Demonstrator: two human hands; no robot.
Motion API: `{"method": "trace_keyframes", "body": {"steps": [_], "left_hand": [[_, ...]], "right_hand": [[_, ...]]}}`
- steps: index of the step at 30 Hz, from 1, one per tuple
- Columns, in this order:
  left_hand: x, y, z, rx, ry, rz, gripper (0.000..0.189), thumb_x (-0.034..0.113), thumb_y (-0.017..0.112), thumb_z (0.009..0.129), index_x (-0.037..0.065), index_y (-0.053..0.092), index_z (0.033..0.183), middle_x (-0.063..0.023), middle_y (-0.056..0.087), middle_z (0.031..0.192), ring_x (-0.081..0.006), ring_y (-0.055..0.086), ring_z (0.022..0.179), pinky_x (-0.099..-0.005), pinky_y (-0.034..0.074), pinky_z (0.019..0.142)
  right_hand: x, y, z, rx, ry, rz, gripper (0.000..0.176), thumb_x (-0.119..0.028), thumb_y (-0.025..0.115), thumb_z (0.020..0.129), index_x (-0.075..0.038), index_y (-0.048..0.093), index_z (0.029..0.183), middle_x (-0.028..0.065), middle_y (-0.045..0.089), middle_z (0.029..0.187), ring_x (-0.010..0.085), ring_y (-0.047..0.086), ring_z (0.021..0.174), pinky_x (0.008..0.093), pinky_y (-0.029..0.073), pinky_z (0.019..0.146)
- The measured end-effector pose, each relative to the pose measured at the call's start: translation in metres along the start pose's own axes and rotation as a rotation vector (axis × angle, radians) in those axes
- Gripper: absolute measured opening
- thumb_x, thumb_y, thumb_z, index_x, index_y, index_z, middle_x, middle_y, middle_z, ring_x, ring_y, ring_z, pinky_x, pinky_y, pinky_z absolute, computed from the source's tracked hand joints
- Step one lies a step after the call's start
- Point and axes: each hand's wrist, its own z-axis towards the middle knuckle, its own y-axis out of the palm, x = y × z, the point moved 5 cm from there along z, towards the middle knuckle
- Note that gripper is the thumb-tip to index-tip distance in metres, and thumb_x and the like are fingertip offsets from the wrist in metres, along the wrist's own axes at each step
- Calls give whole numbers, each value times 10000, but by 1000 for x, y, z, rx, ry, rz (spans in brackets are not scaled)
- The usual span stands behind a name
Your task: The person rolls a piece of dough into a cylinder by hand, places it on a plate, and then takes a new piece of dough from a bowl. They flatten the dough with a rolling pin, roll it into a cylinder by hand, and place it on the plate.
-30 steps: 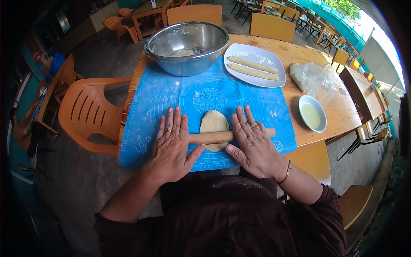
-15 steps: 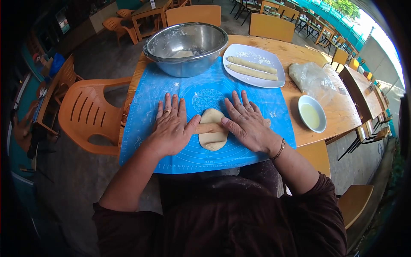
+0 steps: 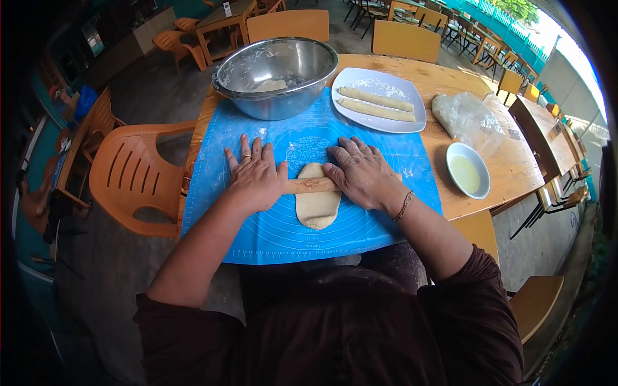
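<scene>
A wooden rolling pin [image 3: 313, 185] lies crosswise over a flattened oval of pale dough [image 3: 318, 210] on a blue silicone mat [image 3: 248, 241] with printed rings. My left hand [image 3: 256, 178] rests flat over the pin's left end, fingers spread and stretched forward. Over the right end lies my right hand [image 3: 362, 174], palm down, its fingers extended and slightly bent. Neither hand is wrapped round the pin. The hands hide both pin ends, and the pin covers a band of the dough.
Behind the hands stands a steel bowl [image 3: 277, 106] with dough inside. To its right, a white plate [image 3: 412, 119] carries two dough rolls and flour. A clear plastic bag [image 3: 467, 116] and a small bowl of yellowish liquid [image 3: 468, 170] sit right. An orange chair [image 3: 132, 170] stands left.
Both hands and the rolling pin have shifted slightly away from me over the dough. More of the dough's near end shows, its near edge now lying flatter. The right fingers are bent more.
</scene>
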Motion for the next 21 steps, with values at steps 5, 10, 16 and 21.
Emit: {"method": "trace_keyframes", "body": {"steps": [5, 10, 16, 21], "left_hand": [[-4, -2, 11, 67, -31, -32, 600, 319, 425, 979, -81, 366, 1422, -263, 265, 1580, -477, 71, 1511, -674, 28, 1186], [-3, -7, 18, 97, -66, -44, 549, 282, 466, 956, -74, 400, 1367, -259, 334, 1521, -492, 137, 1494, -683, 57, 1180], [0, -16, 25, 121, -108, -62, 483, 223, 497, 924, -52, 468, 1320, -224, 445, 1420, -443, 376, 1381, -678, 109, 1168], [1, -19, 32, 216, -144, -53, 412, 164, 530, 898, -28, 541, 1263, -190, 521, 1346, -383, 453, 1324, -642, 164, 1161]], "right_hand": [[-3, -7, 13, -60, 48, -16, 487, -434, 426, 1029, -15, 589, 1217, 233, 538, 1316, 430, 471, 1295, 566, 347, 1085], [0, -4, 22, 46, 20, -77, 439, -411, 463, 1015, -20, 613, 1147, 209, 573, 1236, 423, 513, 1229, 572, 390, 1023], [1, -2, 30, 114, 23, -39, 349, -341, 510, 992, -30, 652, 1057, 183, 600, 1156, 383, 561, 1146, 550, 437, 967], [3, -1, 38, 283, -12, -58, 234, -189, 536, 904, -24, 701, 887, 186, 647, 1045, 368, 622, 1045, 479, 500, 899]]}}
